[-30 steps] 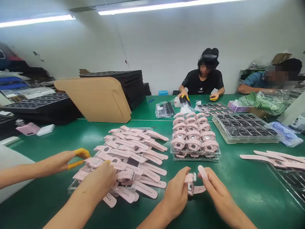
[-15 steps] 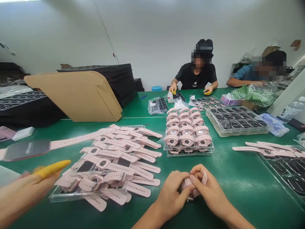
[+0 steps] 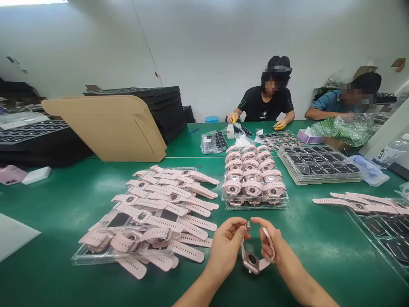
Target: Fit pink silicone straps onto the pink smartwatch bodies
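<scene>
Drawn apart since the earlier frame, the left hand [image 3: 226, 244] and right hand [image 3: 275, 243] are clamped on opposite strap ends [image 3: 269, 244] of a watch [image 3: 251, 262], apparently so it is slung between them; contact with the green table [image 3: 172, 292] cannot be judged.

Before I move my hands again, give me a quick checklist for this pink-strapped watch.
1. Left hand has a grip on one side of the strap: ok.
2. Right hand has a grip on the other side: ok.
3. Strap closed into a loop: not ok, its sides are held apart.
4. Watch screen free of marks: cannot tell, the sensor back faces the camera.
5. Hands clear of the clear tray of looped watches ahead: ok, there is a gap.
</scene>
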A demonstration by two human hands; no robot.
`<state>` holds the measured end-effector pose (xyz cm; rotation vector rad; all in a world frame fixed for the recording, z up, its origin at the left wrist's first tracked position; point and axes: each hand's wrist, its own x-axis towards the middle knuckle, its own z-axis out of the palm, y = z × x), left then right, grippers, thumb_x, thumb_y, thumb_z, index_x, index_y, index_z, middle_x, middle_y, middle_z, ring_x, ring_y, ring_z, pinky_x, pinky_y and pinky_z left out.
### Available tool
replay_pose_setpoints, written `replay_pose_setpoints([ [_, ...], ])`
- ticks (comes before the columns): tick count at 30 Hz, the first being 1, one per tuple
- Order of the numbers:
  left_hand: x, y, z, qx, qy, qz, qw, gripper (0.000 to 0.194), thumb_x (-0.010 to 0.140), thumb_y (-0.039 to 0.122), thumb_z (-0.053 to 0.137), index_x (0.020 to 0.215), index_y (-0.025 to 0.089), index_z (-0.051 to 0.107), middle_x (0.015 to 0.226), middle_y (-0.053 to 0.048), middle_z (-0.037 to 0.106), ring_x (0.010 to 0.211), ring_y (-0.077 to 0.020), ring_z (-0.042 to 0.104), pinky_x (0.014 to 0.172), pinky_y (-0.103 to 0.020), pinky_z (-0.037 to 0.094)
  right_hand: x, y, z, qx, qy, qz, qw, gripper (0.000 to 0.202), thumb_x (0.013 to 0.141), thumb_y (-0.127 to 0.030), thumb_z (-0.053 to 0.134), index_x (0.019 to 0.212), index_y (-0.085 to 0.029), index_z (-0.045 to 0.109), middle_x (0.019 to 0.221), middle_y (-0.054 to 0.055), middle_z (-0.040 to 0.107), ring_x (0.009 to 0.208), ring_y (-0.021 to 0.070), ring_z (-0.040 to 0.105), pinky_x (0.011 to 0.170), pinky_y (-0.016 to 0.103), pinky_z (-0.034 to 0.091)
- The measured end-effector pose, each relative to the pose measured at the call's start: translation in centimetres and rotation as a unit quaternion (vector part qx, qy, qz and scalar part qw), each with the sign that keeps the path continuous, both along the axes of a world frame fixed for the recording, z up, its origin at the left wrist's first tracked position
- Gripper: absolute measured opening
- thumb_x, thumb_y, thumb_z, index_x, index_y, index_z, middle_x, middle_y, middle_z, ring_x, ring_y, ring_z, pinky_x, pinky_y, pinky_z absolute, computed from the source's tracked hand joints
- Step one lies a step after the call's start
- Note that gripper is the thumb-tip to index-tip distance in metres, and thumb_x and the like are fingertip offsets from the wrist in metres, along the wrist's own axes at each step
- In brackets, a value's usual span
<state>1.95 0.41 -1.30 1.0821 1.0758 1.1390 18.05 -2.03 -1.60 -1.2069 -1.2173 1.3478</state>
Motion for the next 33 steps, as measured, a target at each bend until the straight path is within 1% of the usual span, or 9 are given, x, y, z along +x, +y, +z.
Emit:
replay_pose_setpoints([
  [3, 0.2, -0.1, 0.0, -0.028, -0.060, 0.013, 0.998, 0.038, 0.080, 0.050, 0.074, 0.098, 0.017, 0.067, 0.078, -0.001, 0.066, 0.072, -0.0137, 0.062, 0.069, -0.023, 0.049, -0.4, 0.1, -0.3, -0.045, 0.049, -0.004, 0.998, 0.051, 0.092, -0.069, 0.041, 0.113, -0.027, 0.062, 0.077, -0.001, 0.047, 0.066, 0.0160, 0.042, 0.061, 0.027, 0.041],
  [5, 0.5, -0.5, -0.1, -0.034, -0.083, 0.012, 0.996, 0.040, 0.077, 0.050, 0.076, 0.098, 0.017, 0.068, 0.080, -0.001, 0.065, 0.071, -0.0125, 0.060, 0.067, -0.022, 0.048, -0.9, 0.1, -0.5, -0.065, 0.063, -0.025, 0.996, 0.045, 0.088, -0.068, 0.052, 0.103, -0.027, 0.060, 0.076, -0.003, 0.047, 0.066, 0.0151, 0.042, 0.060, 0.025, 0.039],
  [9, 1.0, -1.2, -0.3, -0.041, -0.087, 0.010, 0.995, 0.041, 0.074, 0.050, 0.080, 0.096, 0.016, 0.070, 0.084, -0.002, 0.067, 0.070, -0.0115, 0.058, 0.066, -0.022, 0.048, -1.8, 0.3, -0.7, -0.076, 0.142, -0.037, 0.986, 0.050, 0.082, -0.072, 0.058, 0.078, -0.022, 0.052, 0.066, -0.006, 0.039, 0.060, 0.0123, 0.034, 0.055, 0.022, 0.033],
  [15, 1.1, -1.2, -0.1, -0.014, -0.102, -0.031, 0.994, 0.039, 0.076, 0.049, 0.079, 0.096, 0.016, 0.075, 0.085, -0.004, 0.070, 0.073, -0.0131, 0.062, 0.068, -0.022, 0.052, -2.1, 0.4, -0.9, -0.088, 0.216, -0.023, 0.972, 0.049, 0.081, -0.066, 0.065, 0.073, -0.021, 0.048, 0.066, -0.006, 0.039, 0.060, 0.0111, 0.031, 0.054, 0.020, 0.032],
  [18, 1.2, -1.1, -0.2, -0.022, -0.146, -0.065, 0.987, 0.032, 0.074, 0.040, 0.083, 0.095, 0.016, 0.075, 0.082, -0.004, 0.071, 0.069, -0.0149, 0.066, 0.064, -0.025, 0.056, -2.3, 0.3, -1.0, -0.103, 0.250, -0.025, 0.962, 0.046, 0.081, -0.064, 0.067, 0.080, -0.023, 0.047, 0.068, -0.006, 0.042, 0.060, 0.0107, 0.034, 0.055, 0.020, 0.035],
  [22, 1.2, -1.0, -0.2, -0.061, -0.184, -0.104, 0.976, 0.034, 0.071, 0.036, 0.085, 0.097, 0.015, 0.075, 0.075, -0.005, 0.073, 0.066, -0.0180, 0.070, 0.065, -0.029, 0.058, -2.4, 0.0, -0.7, -0.120, 0.257, -0.043, 0.958, 0.046, 0.083, -0.064, 0.064, 0.106, -0.031, 0.043, 0.072, -0.007, 0.047, 0.061, 0.0126, 0.044, 0.057, 0.022, 0.040],
  [27, 1.2, -1.2, 0.0, -0.061, -0.153, -0.075, 0.984, 0.037, 0.063, 0.037, 0.090, 0.089, 0.014, 0.077, 0.078, -0.004, 0.072, 0.066, -0.0155, 0.067, 0.062, -0.024, 0.055, -2.2, -0.5, 0.0, -0.096, 0.167, -0.032, 0.981, 0.045, 0.089, -0.065, 0.054, 0.115, -0.031, 0.040, 0.077, -0.004, 0.054, 0.067, 0.0161, 0.052, 0.061, 0.026, 0.045],
  [29, 1.3, -1.2, -0.1, -0.066, -0.141, -0.059, 0.986, 0.039, 0.061, 0.039, 0.091, 0.088, 0.015, 0.076, 0.074, -0.003, 0.071, 0.063, -0.0141, 0.065, 0.060, -0.023, 0.053, -2.3, -0.7, 0.0, -0.086, 0.129, -0.026, 0.988, 0.044, 0.090, -0.065, 0.052, 0.115, -0.030, 0.042, 0.078, -0.003, 0.055, 0.066, 0.0163, 0.053, 0.060, 0.026, 0.045],
  [33, 1.6, -1.3, -0.4, -0.071, -0.108, -0.051, 0.990, 0.048, 0.055, 0.048, 0.092, 0.085, 0.014, 0.075, 0.067, 0.000, 0.065, 0.057, -0.0110, 0.058, 0.054, -0.020, 0.048, -2.3, -0.6, 0.0, -0.078, 0.119, -0.063, 0.988, 0.044, 0.091, -0.066, 0.048, 0.115, -0.029, 0.051, 0.080, -0.002, 0.055, 0.066, 0.0164, 0.052, 0.060, 0.026, 0.045],
])
